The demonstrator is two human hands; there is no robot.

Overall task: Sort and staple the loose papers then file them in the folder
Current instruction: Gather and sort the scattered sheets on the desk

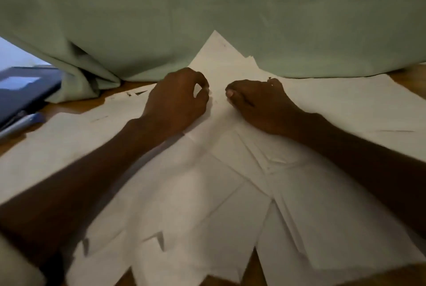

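Several loose white papers (207,193) lie fanned and overlapping across the wooden table. One sheaf (221,59) points away from me, its far corner against the curtain. My left hand (177,98) rests on the papers to the left of that sheaf, fingers curled, with thumb and forefinger tips meeting in a ring. To the right of the sheaf, my right hand (258,103) rests on the papers with its fingers curled under. I see nothing held in either hand. A dark folder (25,92) lies at the far left.
A pale green curtain (207,8) hangs along the back and bunches onto the table beside the folder. A blue and silver pen-like object (20,124) lies in front of the folder. Bare wooden table (410,78) shows at the far right and along the near edge.
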